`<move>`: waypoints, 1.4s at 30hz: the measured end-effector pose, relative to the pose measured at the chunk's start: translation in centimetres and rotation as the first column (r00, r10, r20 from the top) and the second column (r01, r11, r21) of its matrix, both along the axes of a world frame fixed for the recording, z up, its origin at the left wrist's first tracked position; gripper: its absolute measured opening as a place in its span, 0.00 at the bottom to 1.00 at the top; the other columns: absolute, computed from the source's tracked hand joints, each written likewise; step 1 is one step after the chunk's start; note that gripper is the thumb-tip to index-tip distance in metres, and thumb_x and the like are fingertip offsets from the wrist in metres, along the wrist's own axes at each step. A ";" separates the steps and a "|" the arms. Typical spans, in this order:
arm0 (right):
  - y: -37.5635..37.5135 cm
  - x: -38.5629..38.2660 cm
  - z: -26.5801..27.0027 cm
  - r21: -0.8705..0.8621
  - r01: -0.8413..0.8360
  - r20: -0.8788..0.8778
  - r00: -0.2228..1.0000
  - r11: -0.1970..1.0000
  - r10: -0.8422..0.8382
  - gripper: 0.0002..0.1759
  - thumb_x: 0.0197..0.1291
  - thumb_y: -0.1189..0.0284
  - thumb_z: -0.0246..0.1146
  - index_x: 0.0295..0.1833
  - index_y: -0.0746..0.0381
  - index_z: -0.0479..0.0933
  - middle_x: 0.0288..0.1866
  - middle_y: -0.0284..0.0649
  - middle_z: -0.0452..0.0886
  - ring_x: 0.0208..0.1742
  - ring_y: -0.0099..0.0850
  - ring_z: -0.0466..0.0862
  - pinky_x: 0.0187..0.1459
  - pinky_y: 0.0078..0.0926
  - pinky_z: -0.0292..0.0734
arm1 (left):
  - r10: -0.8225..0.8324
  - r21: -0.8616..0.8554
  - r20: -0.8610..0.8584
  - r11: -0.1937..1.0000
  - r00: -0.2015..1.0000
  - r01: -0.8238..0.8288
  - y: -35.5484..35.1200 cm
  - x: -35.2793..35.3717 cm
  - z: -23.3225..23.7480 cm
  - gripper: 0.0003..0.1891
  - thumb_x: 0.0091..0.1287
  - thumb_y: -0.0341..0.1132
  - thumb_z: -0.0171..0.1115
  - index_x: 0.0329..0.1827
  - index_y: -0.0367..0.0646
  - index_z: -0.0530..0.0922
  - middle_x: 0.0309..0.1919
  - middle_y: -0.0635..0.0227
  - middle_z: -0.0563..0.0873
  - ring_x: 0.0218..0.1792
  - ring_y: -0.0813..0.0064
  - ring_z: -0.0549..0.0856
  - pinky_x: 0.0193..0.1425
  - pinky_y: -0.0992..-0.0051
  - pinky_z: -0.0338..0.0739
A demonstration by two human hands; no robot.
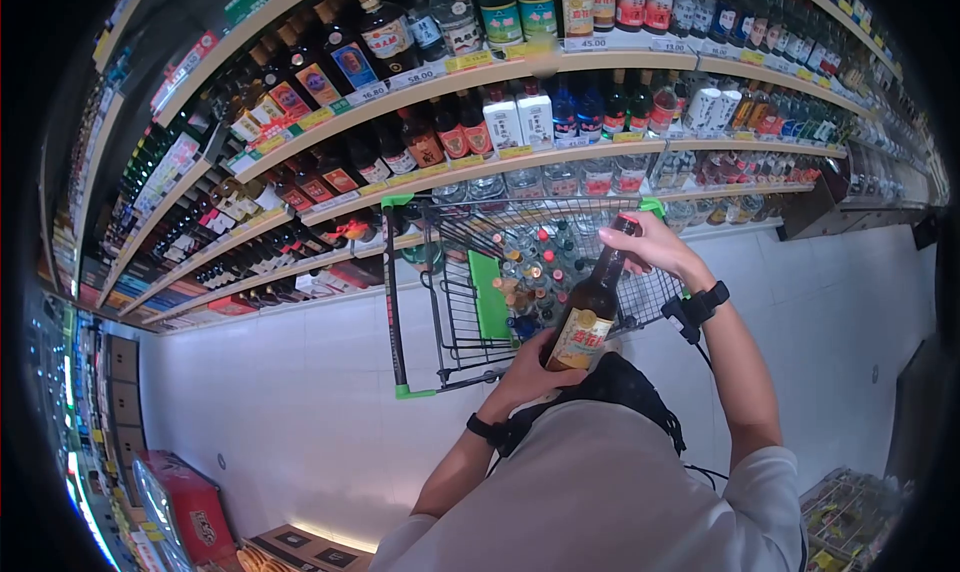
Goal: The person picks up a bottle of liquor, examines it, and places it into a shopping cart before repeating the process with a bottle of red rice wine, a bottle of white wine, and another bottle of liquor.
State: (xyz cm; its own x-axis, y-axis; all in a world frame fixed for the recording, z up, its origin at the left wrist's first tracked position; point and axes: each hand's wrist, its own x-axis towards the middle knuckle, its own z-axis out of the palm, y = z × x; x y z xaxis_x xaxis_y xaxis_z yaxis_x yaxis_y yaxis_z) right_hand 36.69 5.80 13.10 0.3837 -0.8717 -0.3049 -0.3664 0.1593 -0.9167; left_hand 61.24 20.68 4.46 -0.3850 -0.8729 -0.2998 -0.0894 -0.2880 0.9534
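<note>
A dark brown glass bottle (601, 288) with a yellow and white label and a red cap is held tilted in front of my body, over the near side of a shopping cart (392, 302). My left hand (532, 377) wraps round its base. Up at the neck, just under the cap, my right hand (652, 249) has its fingers closed on the glass. Behind the held bottle, several bottles (540, 272) with red, orange and blue caps stand in the cart's wire basket. The held bottle and my right hand hide part of that basket.
Shelves (560, 150) packed with liquor bottles curve across the far side, with price tags along their edges. Pale tiled floor (290, 392) lies around the cart. A red box (190, 507) stands at lower left, and a crate of goods (850, 522) at lower right.
</note>
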 end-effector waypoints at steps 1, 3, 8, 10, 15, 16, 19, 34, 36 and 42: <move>-0.1 -1.0 -0.3 0.042 -0.014 0.017 1.000 0.999 0.013 0.22 0.65 0.54 0.67 0.44 0.63 0.77 0.23 0.32 0.78 0.17 0.19 0.76 0.17 0.15 0.69 | -0.025 0.016 0.018 1.000 1.000 0.025 -0.3 -0.5 0.1 0.44 0.50 0.41 0.83 0.67 0.31 0.69 0.56 0.59 0.82 0.55 0.72 0.83 0.61 0.72 0.77; 0.6 -2.0 -0.7 0.021 0.060 0.141 0.988 0.998 -0.062 0.22 0.63 0.55 0.70 0.43 0.64 0.77 0.26 0.34 0.81 0.20 0.21 0.80 0.20 0.17 0.75 | -0.077 0.049 0.036 0.996 0.996 0.075 -1.0 -1.6 -0.6 0.44 0.50 0.42 0.83 0.67 0.31 0.70 0.56 0.57 0.82 0.55 0.71 0.83 0.62 0.71 0.76; -1.2 -6.3 -2.2 0.037 0.039 0.170 0.985 0.999 -0.044 0.18 0.59 0.63 0.72 0.43 0.64 0.77 0.30 0.36 0.83 0.27 0.25 0.86 0.25 0.21 0.82 | -0.145 0.034 0.081 0.989 0.986 0.143 -4.1 -4.4 -1.6 0.42 0.53 0.42 0.81 0.67 0.31 0.69 0.57 0.55 0.82 0.57 0.69 0.82 0.62 0.70 0.76; -2.1 -7.4 -3.2 -0.010 0.049 0.164 0.985 0.999 -0.047 0.15 0.56 0.65 0.73 0.39 0.64 0.78 0.28 0.34 0.83 0.27 0.21 0.84 0.26 0.19 0.79 | -0.147 0.002 0.081 0.989 0.986 0.148 -5.4 -5.6 -2.5 0.41 0.57 0.41 0.79 0.69 0.31 0.68 0.59 0.55 0.80 0.59 0.68 0.81 0.64 0.70 0.74; -4.0 -8.3 -6.1 -0.193 0.116 0.033 0.993 0.974 -0.111 0.14 0.51 0.67 0.75 0.31 0.66 0.81 0.25 0.35 0.83 0.25 0.22 0.79 0.31 0.24 0.76 | -0.096 -0.066 0.136 0.992 0.986 0.106 -8.8 -6.6 -4.4 0.31 0.71 0.36 0.66 0.73 0.37 0.65 0.68 0.58 0.75 0.69 0.68 0.73 0.72 0.70 0.67; -4.5 -8.5 -7.1 -0.251 0.112 -0.033 0.992 0.962 -0.124 0.14 0.50 0.67 0.75 0.31 0.67 0.81 0.25 0.37 0.83 0.25 0.24 0.79 0.32 0.26 0.76 | -0.080 -0.052 0.159 0.995 0.984 0.089 -9.3 -6.5 -4.4 0.29 0.72 0.35 0.65 0.73 0.38 0.66 0.68 0.58 0.75 0.69 0.68 0.73 0.72 0.70 0.67; -5.9 -9.4 -10.1 -0.363 0.101 -0.222 0.956 0.926 -0.191 0.17 0.47 0.63 0.76 0.31 0.67 0.81 0.27 0.48 0.83 0.30 0.44 0.83 0.38 0.33 0.79 | -0.013 0.077 0.096 0.997 0.995 0.005 -10.1 -5.7 -5.4 0.18 0.72 0.33 0.65 0.63 0.41 0.76 0.57 0.66 0.82 0.60 0.75 0.80 0.66 0.74 0.72; -13.8 -10.6 -34.6 -0.238 0.295 -0.364 0.856 0.925 -0.367 0.20 0.48 0.68 0.76 0.45 0.65 0.80 0.38 0.52 0.86 0.42 0.50 0.86 0.46 0.40 0.82 | 0.302 0.335 0.188 0.875 0.935 -0.350 -11.6 -6.9 -4.6 0.10 0.73 0.30 0.63 0.55 0.40 0.79 0.44 0.72 0.85 0.47 0.81 0.83 0.55 0.78 0.78; -14.9 -10.0 -36.4 -0.232 0.340 -0.404 0.818 0.911 -0.408 0.20 0.48 0.68 0.76 0.44 0.65 0.80 0.38 0.53 0.86 0.43 0.50 0.86 0.46 0.40 0.82 | 0.320 0.330 0.214 0.866 0.923 -0.376 -11.7 -7.1 -4.8 0.10 0.73 0.30 0.64 0.54 0.40 0.79 0.45 0.71 0.86 0.47 0.80 0.83 0.56 0.78 0.77; -17.6 -9.0 -40.2 -0.218 0.326 -0.360 0.849 0.920 -0.386 0.18 0.48 0.71 0.75 0.44 0.63 0.79 0.38 0.50 0.86 0.42 0.51 0.86 0.45 0.44 0.82 | 0.375 0.345 0.219 0.834 0.901 -0.431 -12.0 -8.1 -4.7 0.10 0.72 0.28 0.63 0.54 0.40 0.79 0.47 0.69 0.86 0.49 0.79 0.83 0.58 0.76 0.77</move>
